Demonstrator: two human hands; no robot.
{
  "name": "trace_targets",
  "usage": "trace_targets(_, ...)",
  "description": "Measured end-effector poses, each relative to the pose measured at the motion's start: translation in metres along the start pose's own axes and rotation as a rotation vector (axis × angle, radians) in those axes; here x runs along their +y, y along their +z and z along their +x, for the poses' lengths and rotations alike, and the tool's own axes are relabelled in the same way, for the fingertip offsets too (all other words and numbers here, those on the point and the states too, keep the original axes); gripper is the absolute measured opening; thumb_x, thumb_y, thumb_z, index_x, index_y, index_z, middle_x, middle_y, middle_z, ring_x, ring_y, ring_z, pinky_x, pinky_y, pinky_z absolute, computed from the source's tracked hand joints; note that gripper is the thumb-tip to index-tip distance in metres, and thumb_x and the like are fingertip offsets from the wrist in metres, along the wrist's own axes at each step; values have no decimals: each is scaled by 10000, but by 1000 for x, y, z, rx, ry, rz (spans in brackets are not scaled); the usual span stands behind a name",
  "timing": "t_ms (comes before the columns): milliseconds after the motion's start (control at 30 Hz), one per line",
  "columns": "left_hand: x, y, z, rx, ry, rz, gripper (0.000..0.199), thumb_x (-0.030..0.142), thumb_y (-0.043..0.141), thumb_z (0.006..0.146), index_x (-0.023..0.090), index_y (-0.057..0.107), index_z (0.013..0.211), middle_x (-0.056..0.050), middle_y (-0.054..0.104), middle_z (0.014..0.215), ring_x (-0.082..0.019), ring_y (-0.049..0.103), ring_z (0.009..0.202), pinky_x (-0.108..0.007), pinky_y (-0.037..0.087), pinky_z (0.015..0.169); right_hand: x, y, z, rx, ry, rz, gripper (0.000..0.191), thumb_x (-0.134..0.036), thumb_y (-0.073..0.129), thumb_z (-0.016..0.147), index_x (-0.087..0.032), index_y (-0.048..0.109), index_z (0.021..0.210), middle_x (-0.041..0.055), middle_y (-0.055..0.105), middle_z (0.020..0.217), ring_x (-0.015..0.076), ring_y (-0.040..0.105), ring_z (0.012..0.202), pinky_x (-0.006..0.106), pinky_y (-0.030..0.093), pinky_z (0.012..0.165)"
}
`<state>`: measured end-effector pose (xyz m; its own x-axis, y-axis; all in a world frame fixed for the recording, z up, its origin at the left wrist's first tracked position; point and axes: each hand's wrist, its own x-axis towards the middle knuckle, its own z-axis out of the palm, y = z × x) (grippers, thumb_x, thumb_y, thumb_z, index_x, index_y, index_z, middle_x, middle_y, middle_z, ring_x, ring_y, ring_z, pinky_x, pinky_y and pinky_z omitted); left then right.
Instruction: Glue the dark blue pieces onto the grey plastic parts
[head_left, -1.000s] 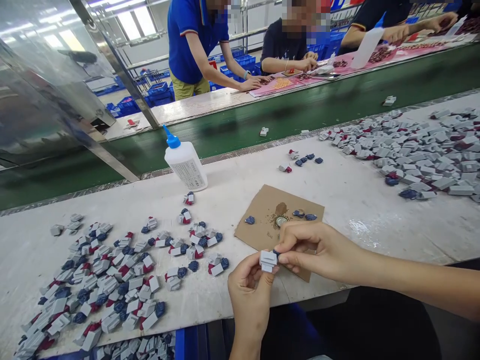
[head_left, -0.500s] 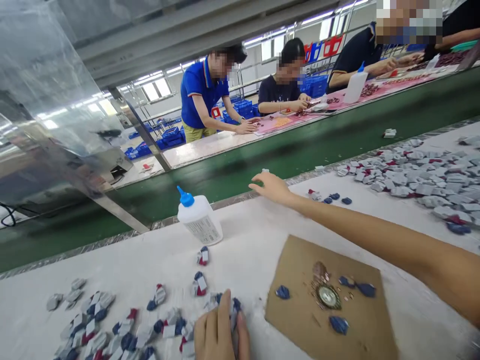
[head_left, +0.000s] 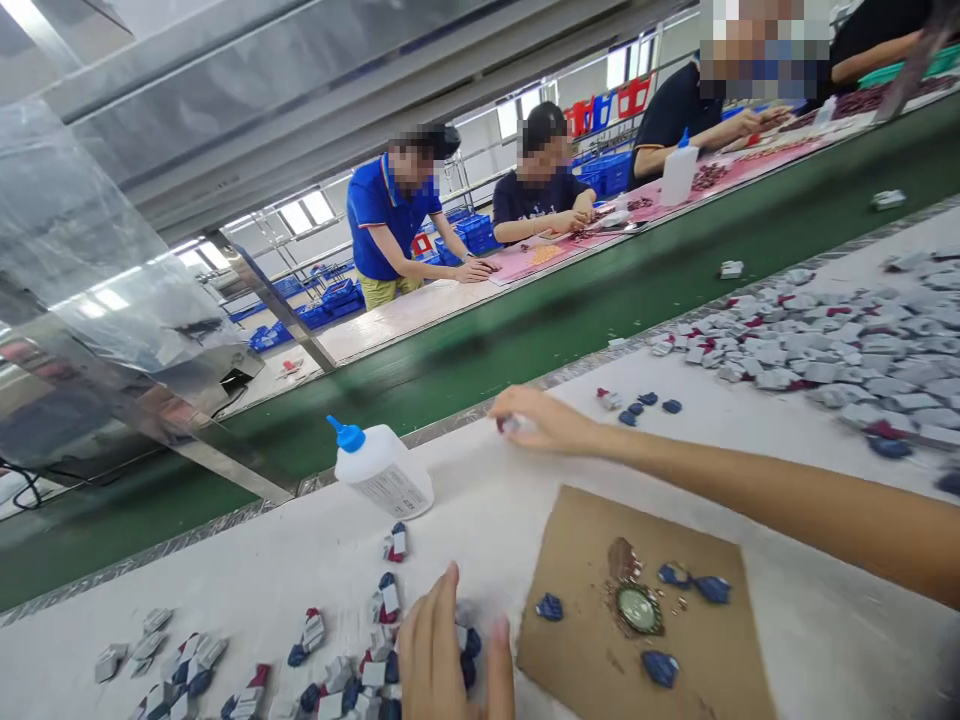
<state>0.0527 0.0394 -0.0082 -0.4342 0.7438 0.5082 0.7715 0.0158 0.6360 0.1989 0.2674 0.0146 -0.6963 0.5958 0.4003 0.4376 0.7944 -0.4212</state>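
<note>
My right hand (head_left: 547, 422) is near the far edge of the table, its fingers closed on a small grey-and-red block piece (head_left: 511, 424). My left hand (head_left: 442, 655) lies low over the table with thumb and fingers apart, around several grey and dark blue pieces (head_left: 469, 640) that it partly hides. Left of it spreads a loose group of grey, blue and red pieces (head_left: 352, 680). Between my arms lies a brown cardboard sheet (head_left: 570, 660) with dark blue lumps (head_left: 660, 668) and a bottle cap (head_left: 639, 608) on it, amid brownish smears.
A white bottle with a blue nozzle (head_left: 386, 470) stands near the table's far edge. Beyond runs a green conveyor belt (head_left: 480, 350) carrying a few pieces. A large heap of grey pieces (head_left: 847, 340) lies at right. Several people (head_left: 394, 220) work across the belt.
My right hand has come back from the belt's edge towards me, now with a small piece in its fingers. The thumb of my left hand has spread away from its fingers. The view has shifted slightly.
</note>
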Motion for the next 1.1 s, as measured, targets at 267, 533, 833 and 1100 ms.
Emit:
trace_targets(267,76,31,-34,-363,-675,-852,398,437,700,595,143,645,857,-57,651,691,-83,482,455,-157,339,343,-87,-31,-137,-38,-379,52,438,-357,450,850,-189,404,1252,89,579,1135,176,511,1022,336,327,876)
trace_targets(533,76,12,-58,-100,-891,-949,395,329,811,420,128,663,726,-39,647,632,-105,551,540,-126,370,337,23,-46,-114,-30,610,-416,374,-362,307,884,-152,569,1050,120,636,955,224,591,836,289,408,631)
trace_targets(833,69,-12,-61,-87,-936,-954,260,208,766,486,117,671,710,-45,666,629,-90,561,552,-114,386,372,40,-39,-81,-242,616,-502,256,-207,438,761,-74,601,906,201,619,897,296,579,839,318,383,610)
trace_targets(1100,52,-6,-87,-235,-943,-914,215,182,709,564,122,650,762,-54,677,694,-97,555,564,-160,437,434,-25,-57,-121,-276,435,-291,327,-294,301,843,-170,558,1002,82,655,885,196,596,758,275,402,635)
